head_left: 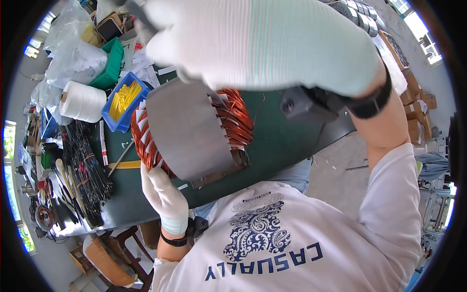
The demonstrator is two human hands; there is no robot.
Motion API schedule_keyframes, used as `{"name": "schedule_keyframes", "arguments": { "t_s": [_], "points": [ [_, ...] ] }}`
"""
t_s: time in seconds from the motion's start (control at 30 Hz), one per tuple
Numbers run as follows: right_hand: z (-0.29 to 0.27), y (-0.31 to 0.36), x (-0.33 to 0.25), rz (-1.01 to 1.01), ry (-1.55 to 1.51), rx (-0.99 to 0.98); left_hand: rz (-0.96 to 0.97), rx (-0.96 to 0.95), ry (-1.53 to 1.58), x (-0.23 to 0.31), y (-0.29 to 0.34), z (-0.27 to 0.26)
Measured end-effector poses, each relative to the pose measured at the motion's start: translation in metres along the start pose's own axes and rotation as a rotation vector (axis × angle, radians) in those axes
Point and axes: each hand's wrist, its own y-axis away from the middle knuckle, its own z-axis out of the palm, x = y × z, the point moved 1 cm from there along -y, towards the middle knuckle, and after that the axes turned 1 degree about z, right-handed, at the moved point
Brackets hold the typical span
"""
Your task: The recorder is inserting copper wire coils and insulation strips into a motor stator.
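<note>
A motor stator lies on its side on the green bench, a grey steel cylinder with red-brown copper windings bulging from both ends. White paper-like insulation strips poke out around the slots. My left hand, in a white glove, grips the lower left end of the stator, its fingers against the coil. Raised above the stator and close to the camera, my gloved right hand is closed around a dark grey tool. Most of that tool is out of frame or blurred, so its kind is unclear.
Left of the stator stand a blue bin of yellow sleeves, a white twine spool and a green bin. Black wire bundles, a marker and a yellow strip lie nearby. A stool stands below the bench.
</note>
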Motion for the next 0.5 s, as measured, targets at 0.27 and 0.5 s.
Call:
{"name": "schedule_keyframes", "arguments": {
  "t_s": [0.27, 0.5],
  "points": [
    [0.057, 0.067, -0.016, 0.18, -0.609, 0.421, -0.04, -0.046, -0.004, 0.012, 0.003, -0.004],
    [0.07, 0.1, 0.011, 0.091, -0.806, 0.914, -0.01, -0.186, 0.138, 0.012, -0.005, -0.008]
  ]
}}
